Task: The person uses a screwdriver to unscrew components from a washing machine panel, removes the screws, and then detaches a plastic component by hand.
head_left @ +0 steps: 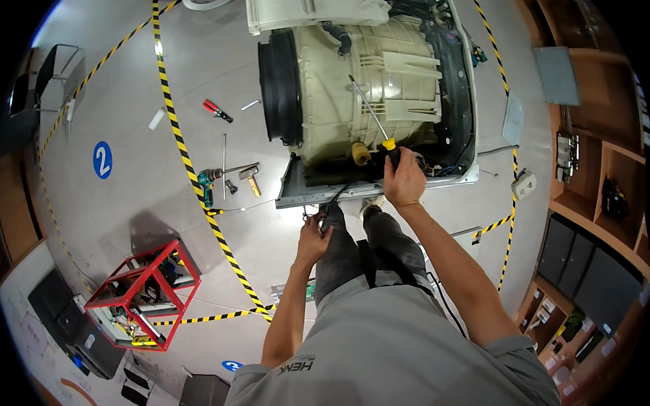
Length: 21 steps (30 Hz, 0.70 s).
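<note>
My right hand is closed round the black and yellow handle of a screwdriver. Its long shaft points away from me, over the cream plastic tub of an opened washing machine. Near my left leg, just outside the machine's metal frame edge, is my left hand. Its fingers are pinched together by a dark cable that comes over the edge; what sits between them is too small to make out. A yellowish round part lies low on the tub, beside the screwdriver handle. A wide black rubber ring covers the tub's left end.
On the floor to the left are red-handled pliers, a green cordless drill, a hammer and a long metal rod. A red-framed tool box stands nearer left. Wooden shelves line the right side.
</note>
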### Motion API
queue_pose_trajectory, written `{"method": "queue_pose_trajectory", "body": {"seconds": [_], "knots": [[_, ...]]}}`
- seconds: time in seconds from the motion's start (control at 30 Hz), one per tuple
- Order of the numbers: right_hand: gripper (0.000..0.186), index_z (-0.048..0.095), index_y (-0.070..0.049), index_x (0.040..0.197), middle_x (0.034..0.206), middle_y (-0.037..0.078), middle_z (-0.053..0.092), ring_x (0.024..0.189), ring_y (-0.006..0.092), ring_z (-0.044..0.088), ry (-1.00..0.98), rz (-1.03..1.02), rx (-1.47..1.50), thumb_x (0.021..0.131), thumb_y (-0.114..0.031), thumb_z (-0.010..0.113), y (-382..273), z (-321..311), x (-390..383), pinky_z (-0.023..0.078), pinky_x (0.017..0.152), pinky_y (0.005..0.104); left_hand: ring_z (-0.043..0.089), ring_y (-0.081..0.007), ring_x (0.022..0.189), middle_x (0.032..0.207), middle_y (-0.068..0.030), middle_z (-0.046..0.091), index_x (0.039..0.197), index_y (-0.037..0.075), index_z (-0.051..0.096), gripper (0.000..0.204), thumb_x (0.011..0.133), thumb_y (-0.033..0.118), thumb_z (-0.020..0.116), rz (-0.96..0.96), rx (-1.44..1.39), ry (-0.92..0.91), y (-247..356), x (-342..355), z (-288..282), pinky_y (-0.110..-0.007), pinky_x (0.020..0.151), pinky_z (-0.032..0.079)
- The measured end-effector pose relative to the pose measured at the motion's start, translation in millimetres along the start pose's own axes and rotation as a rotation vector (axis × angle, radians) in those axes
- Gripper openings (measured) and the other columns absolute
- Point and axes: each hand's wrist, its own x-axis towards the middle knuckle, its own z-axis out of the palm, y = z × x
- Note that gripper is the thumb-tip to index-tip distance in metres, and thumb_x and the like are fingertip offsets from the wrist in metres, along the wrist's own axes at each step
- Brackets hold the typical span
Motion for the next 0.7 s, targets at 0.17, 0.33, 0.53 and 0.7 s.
{"method": "queue_pose_trajectory", "body": {"seconds": [0.17,0.33,0.53,0.7], "knots": [[0.032,0.057,-0.005,0.111,0.095,0.015,0.064,0.081,0.0365,0.065,0.008,0.006,0.004,0.087,-0.022,0.068,-1.5,0.0,-0.1,0.052,0.067,0.0439,0.058,-0.0418,0.108,0.114,-0.0211,0.062,0.128,0.005,0.055,0.045,0.090,0.027,0.065,0.029,0.007,0.029,2.1,1.6,-4.3,-0.048,0.093,0.047],[0.030,0.057,-0.005,0.111,0.093,0.016,0.064,0.079,0.0375,0.065,-0.007,0.021,-0.006,0.088,-0.022,0.066,-1.9,0.6,-0.4,0.052,0.066,0.0444,0.060,-0.0410,0.112,0.117,-0.0250,0.064,0.123,-0.003,0.060,0.049,0.091,0.034,0.063,-0.047,-0.045,-0.036,5.5,6.6,-6.7,-0.045,0.096,0.047],[0.031,0.056,-0.005,0.114,0.096,0.018,0.066,0.080,0.0384,0.065,-0.011,0.018,-0.032,0.090,-0.024,0.064,-0.9,2.9,-0.8,0.052,0.066,0.0454,0.060,-0.0411,0.113,0.119,-0.0248,0.064,0.124,-0.002,0.059,0.048,0.093,0.034,0.062,-0.060,-0.062,-0.049,5.3,4.7,-6.5,-0.044,0.096,0.048],[0.031,0.056,-0.004,0.114,0.097,0.018,0.066,0.082,0.0385,0.066,-0.036,0.029,-0.037,0.090,-0.023,0.065,-1.9,3.2,-1.2,0.052,0.067,0.0459,0.060,-0.0407,0.108,0.114,-0.0220,0.065,0.123,0.002,0.060,0.041,0.094,0.030,0.061,-0.037,-0.029,-0.016,-0.7,2.6,-5.5,-0.044,0.092,0.048]]}}
